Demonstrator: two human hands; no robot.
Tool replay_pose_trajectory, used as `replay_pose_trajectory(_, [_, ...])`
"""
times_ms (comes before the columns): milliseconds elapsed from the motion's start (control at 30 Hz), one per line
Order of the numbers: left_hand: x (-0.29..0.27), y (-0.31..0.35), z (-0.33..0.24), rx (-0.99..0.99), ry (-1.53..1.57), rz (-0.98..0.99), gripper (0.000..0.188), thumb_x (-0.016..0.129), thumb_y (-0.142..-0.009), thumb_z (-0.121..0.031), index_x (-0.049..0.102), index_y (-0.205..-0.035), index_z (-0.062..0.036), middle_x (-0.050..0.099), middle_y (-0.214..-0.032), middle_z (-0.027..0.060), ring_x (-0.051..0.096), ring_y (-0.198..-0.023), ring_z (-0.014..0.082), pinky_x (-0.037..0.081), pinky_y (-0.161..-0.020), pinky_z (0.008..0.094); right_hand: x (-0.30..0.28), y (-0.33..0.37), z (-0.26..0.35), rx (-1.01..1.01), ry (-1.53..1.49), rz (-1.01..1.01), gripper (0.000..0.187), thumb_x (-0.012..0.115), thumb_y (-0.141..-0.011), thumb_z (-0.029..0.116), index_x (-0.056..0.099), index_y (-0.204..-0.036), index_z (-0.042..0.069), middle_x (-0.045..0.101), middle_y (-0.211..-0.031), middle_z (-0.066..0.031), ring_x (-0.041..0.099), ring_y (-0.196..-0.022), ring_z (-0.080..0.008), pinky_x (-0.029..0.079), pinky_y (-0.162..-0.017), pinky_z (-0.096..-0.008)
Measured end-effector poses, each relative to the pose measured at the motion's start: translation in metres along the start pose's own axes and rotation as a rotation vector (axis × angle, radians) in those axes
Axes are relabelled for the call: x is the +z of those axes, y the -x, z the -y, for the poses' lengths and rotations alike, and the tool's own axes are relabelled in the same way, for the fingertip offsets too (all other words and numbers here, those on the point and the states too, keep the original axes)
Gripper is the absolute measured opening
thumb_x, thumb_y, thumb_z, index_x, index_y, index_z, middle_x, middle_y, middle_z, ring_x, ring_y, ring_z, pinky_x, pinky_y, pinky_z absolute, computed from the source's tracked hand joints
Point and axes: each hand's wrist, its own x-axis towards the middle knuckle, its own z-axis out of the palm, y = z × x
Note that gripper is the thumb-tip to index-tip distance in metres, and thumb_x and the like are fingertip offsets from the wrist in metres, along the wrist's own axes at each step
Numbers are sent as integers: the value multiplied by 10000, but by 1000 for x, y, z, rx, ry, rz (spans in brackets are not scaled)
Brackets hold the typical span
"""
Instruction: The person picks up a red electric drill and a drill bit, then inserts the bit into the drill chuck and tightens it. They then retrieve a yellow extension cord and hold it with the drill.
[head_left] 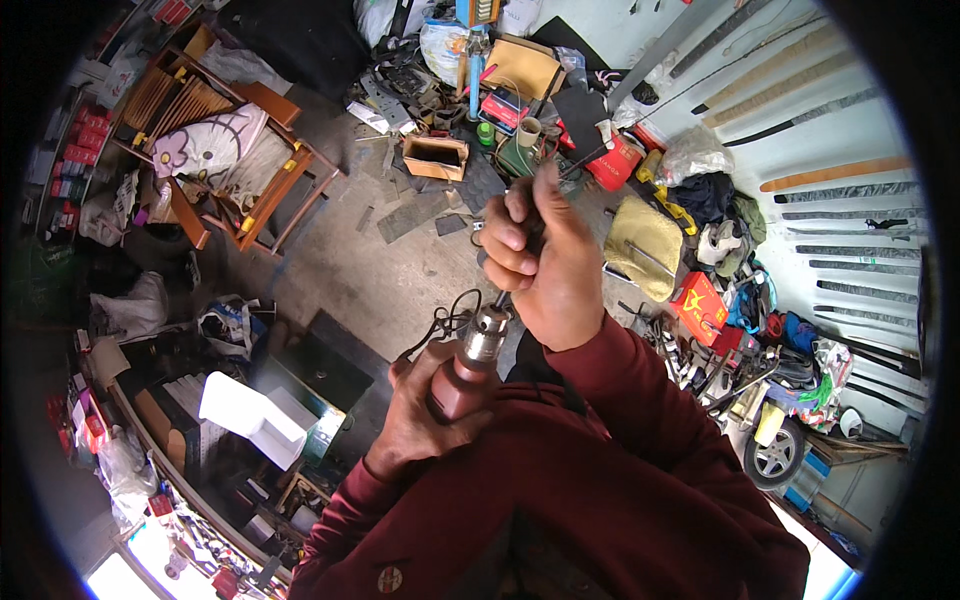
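My left hand [425,405] is wrapped around the body of a dark red power drill [462,388]. Its silver chuck [487,335] points away from me, toward my right hand. From the chuck a short dark shaft [503,298] runs up into my right hand [540,260], which is closed with the thumb on top. Its fingers curl round something dark, mostly hidden by them. Beyond that hand a long thin dark rod [590,155] slants up to the right; whether it is one piece with the shaft cannot be seen.
A black cord [440,325] loops beside the drill. At left stands a wooden chair [270,205] with a cloth on it. Farther off are an open cardboard box [435,158] and piled tools. A yellow padded seat [645,245], a red box [700,308] and a wheel [775,452] lie right.
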Motion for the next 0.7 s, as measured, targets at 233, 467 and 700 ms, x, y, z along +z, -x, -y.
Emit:
replay_pose_trajectory(233, [-1, -2, -2, 15, -139, -39, 737, 916, -654, -137, 558, -1291, -46, 623, -1157, 102, 618, -1082, 239, 456, -986, 365, -13, 11, 0, -38, 301, -24, 400, 518, -1066, 452, 534, -960, 67, 484, -791, 4, 414, -616, -77, 352, -549, -244])
replay_pose_trajectory(467, [5, -6, 6, -66, 8, -116, 642, 859, -643, -106, 569, -1214, -54, 702, -961, 105, 691, -862, 207, 553, -833, 358, -36, 25, -5, -17, 1009, 22, 253, 625, -1043, 232, 618, -968, -10, 640, -840, -27, 592, -813, -82, 493, -734, -270])
replay_pose_trajectory(700, [7, -8, -3, -47, 7, -89, 645, 828, -677, -45, 551, -1259, -58, 688, -1003, 81, 656, -906, 167, 530, -859, 335, -45, 23, 10, -378, 422, -86, 263, 483, -1085, 204, 600, -1073, -31, 701, -937, -118, 702, -870, -203, 565, -840, -326])
